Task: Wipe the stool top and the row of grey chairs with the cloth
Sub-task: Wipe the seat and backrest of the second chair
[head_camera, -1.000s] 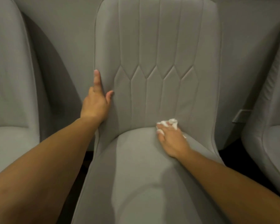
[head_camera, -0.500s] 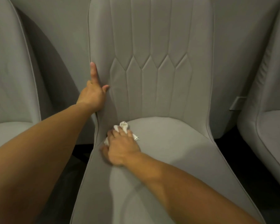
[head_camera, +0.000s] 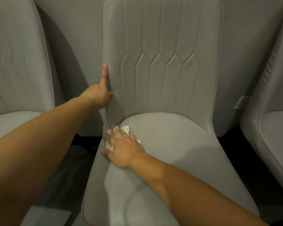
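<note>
crumpled white cloth (head_camera: 109, 144) — soft, light, bunches easily; best pressed flat | on padded grey chair seat (head_camera: 170, 144), left edge | right hand (head_camera: 125, 148) fingers spread, pressing cloth | left hand (head_camera: 99, 95) gripping backrest edge

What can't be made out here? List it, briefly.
All in the head view:
- Most of the cloth: covered by the right hand.
- Left hand: most fingers hidden behind the middle chair's back edge; one finger shows.
- Middle chair's top and front edge: cut off by the frame.
- Left chair and right chair: only partly in frame.
- The stool: not in view.
</note>
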A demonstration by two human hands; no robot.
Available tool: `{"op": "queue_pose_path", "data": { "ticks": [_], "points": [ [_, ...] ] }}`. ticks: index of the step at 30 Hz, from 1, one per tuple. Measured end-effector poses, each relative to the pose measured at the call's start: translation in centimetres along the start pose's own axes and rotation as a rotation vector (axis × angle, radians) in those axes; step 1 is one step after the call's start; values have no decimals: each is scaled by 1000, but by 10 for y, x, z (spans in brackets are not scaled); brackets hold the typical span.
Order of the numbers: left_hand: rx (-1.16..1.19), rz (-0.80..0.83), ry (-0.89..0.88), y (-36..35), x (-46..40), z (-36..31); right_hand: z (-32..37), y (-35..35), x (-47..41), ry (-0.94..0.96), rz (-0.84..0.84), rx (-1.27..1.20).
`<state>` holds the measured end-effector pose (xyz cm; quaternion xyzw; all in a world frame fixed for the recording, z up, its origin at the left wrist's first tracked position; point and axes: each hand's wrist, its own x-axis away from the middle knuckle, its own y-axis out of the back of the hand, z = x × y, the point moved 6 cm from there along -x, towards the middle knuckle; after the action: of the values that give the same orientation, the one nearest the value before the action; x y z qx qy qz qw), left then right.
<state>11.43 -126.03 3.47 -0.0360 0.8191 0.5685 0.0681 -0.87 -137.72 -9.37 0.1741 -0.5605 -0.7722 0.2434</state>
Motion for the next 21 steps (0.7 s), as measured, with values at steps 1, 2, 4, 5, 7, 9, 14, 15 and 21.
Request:
{"op": "queue_pose_path", "data": {
  "ticks": [1,2,4,5,7,9,14,15,21],
  "points": [
    [-18,4,10,-2,5,1,4,-3,-3,-43,15,-18],
    [-32,11,19,-6,12,2,10,-3,-5,-75,25,-39],
    [-36,22,23,-15,24,4,27,-3,-3,-77,38,-65],
    [-28,13,18,-19,29,5,37,-2,2,-29,28,-47],
    [17,-20,17,-23,36,8,57,-3,24,105,-3,-4],
    [62,-40,20,-26,41,13,69,-7,54,195,23,-27],
    [89,9,8,-40,54,25,82,-15,94,376,155,-26],
    [107,2,12,-41,57,27,81,-14,93,394,155,-26],
    [7,-10,-3,-60,92,35,52,-11,23,123,100,85]
  ]
}}
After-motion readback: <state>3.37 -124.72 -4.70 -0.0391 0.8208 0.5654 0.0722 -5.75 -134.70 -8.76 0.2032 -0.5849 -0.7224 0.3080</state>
